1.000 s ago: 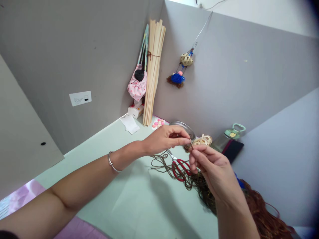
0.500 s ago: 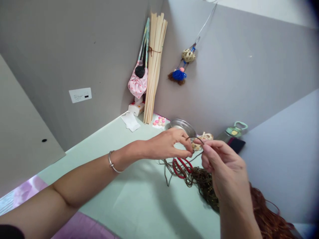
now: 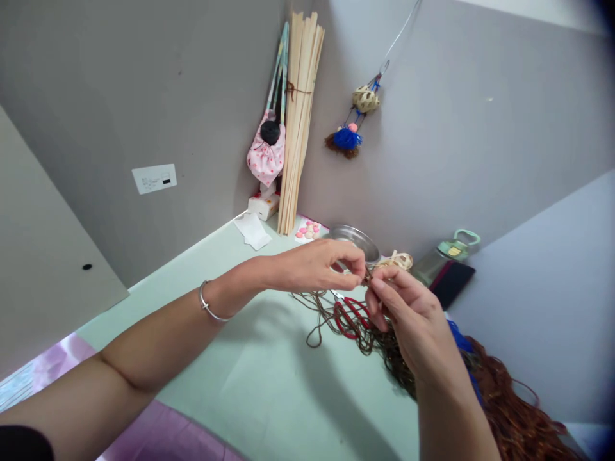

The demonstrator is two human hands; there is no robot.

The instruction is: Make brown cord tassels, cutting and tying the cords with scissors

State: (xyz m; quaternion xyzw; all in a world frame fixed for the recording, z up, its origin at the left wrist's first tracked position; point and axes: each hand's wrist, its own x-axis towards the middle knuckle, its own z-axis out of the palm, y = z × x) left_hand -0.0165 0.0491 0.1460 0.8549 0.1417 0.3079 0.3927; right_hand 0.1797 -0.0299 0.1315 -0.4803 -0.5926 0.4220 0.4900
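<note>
Smooth pale-green tabletop (image 3: 250, 358) lies below. Left hand (image 3: 319, 264) and right hand (image 3: 408, 310) both pinch a thin brown cord (image 3: 368, 276), thumb and finger closed, near red-handled scissors (image 3: 338, 320). Beyond the scissors stand a round metal bowl (image 3: 355, 238), straight wooden strips (image 3: 298, 134) and matte grey walls (image 3: 206, 96).

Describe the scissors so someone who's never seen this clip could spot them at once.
On the pale green table, find where the left hand and right hand meet. Just below the left hand's fingertips in the picture, the scissors lie among loose brown cord. Their bright red loop handles set them apart from the dull strands.
</note>
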